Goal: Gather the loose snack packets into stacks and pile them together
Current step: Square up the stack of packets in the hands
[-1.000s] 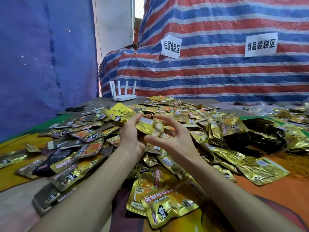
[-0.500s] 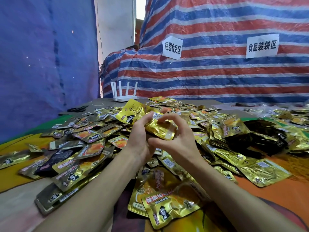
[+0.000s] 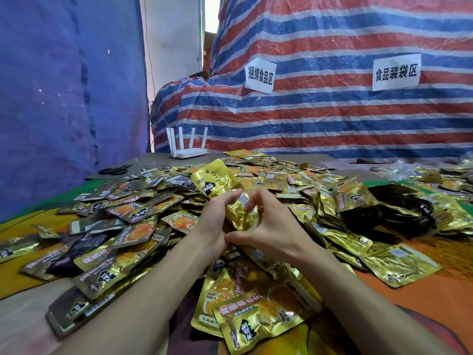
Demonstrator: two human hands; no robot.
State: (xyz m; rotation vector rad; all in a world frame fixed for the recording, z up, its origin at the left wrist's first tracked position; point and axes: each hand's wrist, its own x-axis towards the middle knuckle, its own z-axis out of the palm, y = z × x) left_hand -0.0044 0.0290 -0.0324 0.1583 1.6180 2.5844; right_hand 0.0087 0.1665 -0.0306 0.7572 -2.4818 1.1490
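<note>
As the hands stand: the left hand (image 3: 213, 226) and the right hand (image 3: 271, 226) both curl round the lower end of a held stack (image 3: 225, 185) of gold packets, fingertips meeting over it. Its upper end tilts up and away from the person.
Step in hand: judged to be squaring a gathered handful into one neat stack, which is lifted above the heap and not yet set down.
Task's things: loose snack packets (image 3: 281, 175) lie scattered all round the held stack, thickest beyond it and to its left. A flat bundle of gold packets (image 3: 256, 313) lies nearer the person than the held stack, between the forearms.
Next move: likely calls for levelling the edges, then laying the held stack beside other bundles. The foil looks slippery, so a firm pinch seems wise.
Progress: early, by the look of it, as most packets are ungathered.
Worktop: the worktop (image 3: 20, 316) shows bare grey to the near left of the held stack, with an orange and green cover elsewhere.
Beyond the held stack: a white router (image 3: 188, 149), and black scissors (image 3: 115, 171) to the far left.
Room: a striped tarpaulin (image 3: 332, 119) with two paper signs (image 3: 395, 71) hangs behind the held stack, and a blue sheet (image 3: 64, 98) to its left.
</note>
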